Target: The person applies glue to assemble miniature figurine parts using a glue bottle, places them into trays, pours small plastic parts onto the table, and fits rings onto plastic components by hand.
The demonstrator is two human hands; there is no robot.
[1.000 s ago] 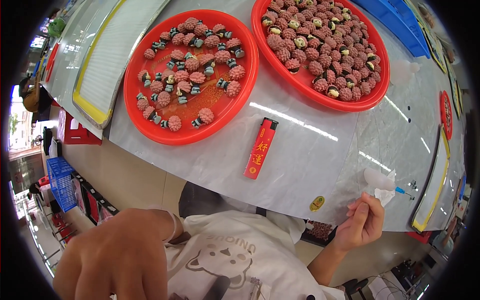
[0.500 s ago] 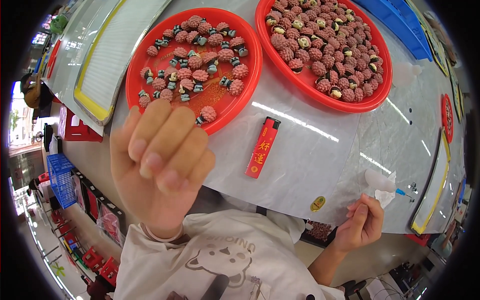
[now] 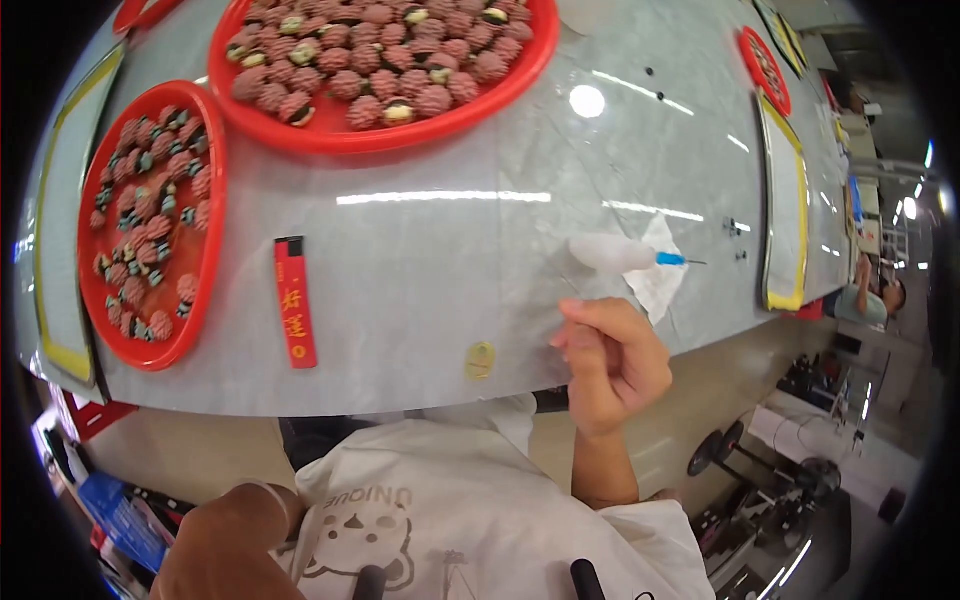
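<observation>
Right hand (image 3: 618, 370) is hanging over the near table edge, palm side partly showing, about half closed: fingers bending inward, thumb sitting close to the index. Can't tell whether the tips are pinching anything small. Left hand (image 3: 230, 550) is sitting low at the left, by the white printed shirt (image 3: 440, 490), clear of the table. Only its back is showing, fingers running out of view, so can't tell how far open it is or whether it's gripping anything.

Translucent white squeeze bottle with a blue needle tip (image 3: 608, 253) is lying on its side just beyond the right hand, needle pointing right. Crumpled white paper tissue (image 3: 655, 290) is lying under its tip end. Both are resting on the glossy grey-covered table (image 3: 420, 290).

Left of the right hand, small oval gold sticker (image 3: 480, 360) is lying near the edge. Further left, flat red lighter with a black top (image 3: 296, 310) is lying black end away from the person.

Round red plastic tray at left (image 3: 219, 200) is holding spaced-out pink ridged pieces with grey-blue parts. Larger round red plastic tray (image 3: 340, 140) is holding densely packed pink ridged pieces, some showing cream and black.
</observation>
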